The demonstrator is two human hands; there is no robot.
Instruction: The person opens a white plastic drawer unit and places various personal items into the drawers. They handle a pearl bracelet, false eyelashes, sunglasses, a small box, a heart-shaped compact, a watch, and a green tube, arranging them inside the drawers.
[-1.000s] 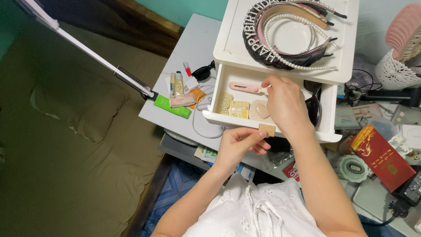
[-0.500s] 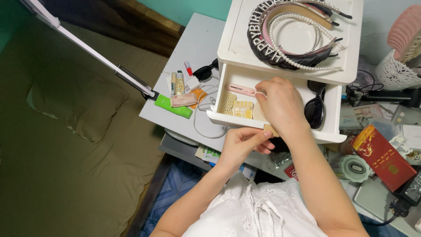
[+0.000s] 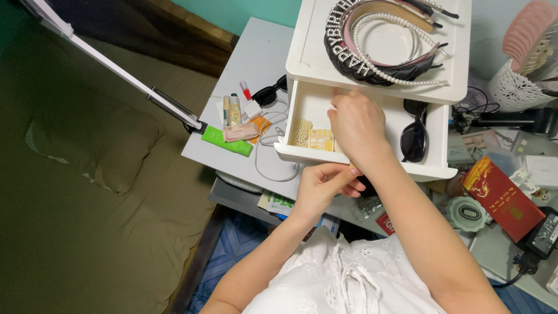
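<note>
Right hand (image 3: 357, 125): fingers curled, tips down inside the open white drawer (image 3: 433, 168) at its back, by something pinkish; can't tell if they pinch it. Left hand (image 3: 322, 186) sits under the drawer's front edge, fingers bent, thumb up touching the lip, holding nothing visible. Pearl clip (image 3: 300, 132) and yellow card (image 3: 320, 139) lie front-left in the drawer, sunglasses (image 3: 414, 136) to the right. Risk, judged: the drawer is pulled well out, so pressing down w/ the right wrist could tip it. Right forearm runs in from lower right, wrist bent down.
</note>
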